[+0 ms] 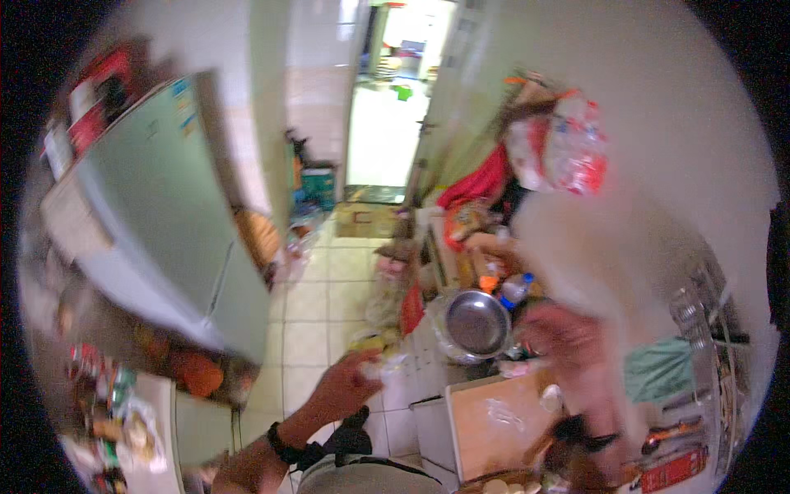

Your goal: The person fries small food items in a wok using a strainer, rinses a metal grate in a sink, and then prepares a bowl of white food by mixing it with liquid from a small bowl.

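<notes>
My left hand (352, 383) reaches forward from the lower left, above the tiled floor, with a black band (279, 439) around its wrist. Its fingers are curled. A small pale, blurred patch shows at the fingertips, and I cannot tell whether the hand grips it. Just beyond are yellow and clear plastic bags (382, 302) on the floor. To the right, a round metal pan (477, 324) rests on the cluttered counter. Nearer to me lies a light-brown board (500, 417) with a whitish smear. I cannot make out my right hand; the right side is heavily blurred.
A pale green refrigerator (166, 179) stands on the left, above a low cabinet (210, 426) beside a cluttered top. Ahead, a tiled floor strip (305, 302) leads to a bright doorway (386, 129) with a cardboard mat (365, 221). Plastic bags (577, 145) hang on the right wall, near a green cloth (660, 370).
</notes>
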Demonstrator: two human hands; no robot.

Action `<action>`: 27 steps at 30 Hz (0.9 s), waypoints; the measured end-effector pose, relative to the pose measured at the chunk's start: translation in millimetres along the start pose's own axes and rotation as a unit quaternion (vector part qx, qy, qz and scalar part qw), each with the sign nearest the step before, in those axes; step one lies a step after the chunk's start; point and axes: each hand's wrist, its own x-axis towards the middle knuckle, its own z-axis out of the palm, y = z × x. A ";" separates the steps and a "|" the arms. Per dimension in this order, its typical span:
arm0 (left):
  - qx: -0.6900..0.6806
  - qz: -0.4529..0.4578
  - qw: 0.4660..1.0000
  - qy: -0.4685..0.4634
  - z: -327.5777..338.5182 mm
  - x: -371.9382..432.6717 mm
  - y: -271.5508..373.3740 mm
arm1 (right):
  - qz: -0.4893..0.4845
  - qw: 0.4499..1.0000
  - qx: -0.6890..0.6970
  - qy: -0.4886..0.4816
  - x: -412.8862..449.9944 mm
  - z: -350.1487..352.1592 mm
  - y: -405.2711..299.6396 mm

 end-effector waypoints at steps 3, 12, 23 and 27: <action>-0.035 0.008 0.997 0.066 -3.4 -89.2 22.7 | -0.156 0.961 0.208 -0.091 -5.2 165.7 -110.5; -0.042 -0.191 0.910 0.365 -48.6 -326.3 -60.7 | -0.362 0.846 0.370 -0.125 -101.7 338.1 -304.2; -0.066 -0.384 0.673 0.629 -97.9 -589.3 -180.1 | -0.173 0.650 0.313 -0.671 -246.0 441.0 -561.2; -0.073 -0.369 0.672 0.639 -131.1 -712.1 -225.8 | -0.195 0.650 0.251 -0.690 -291.6 489.3 -638.6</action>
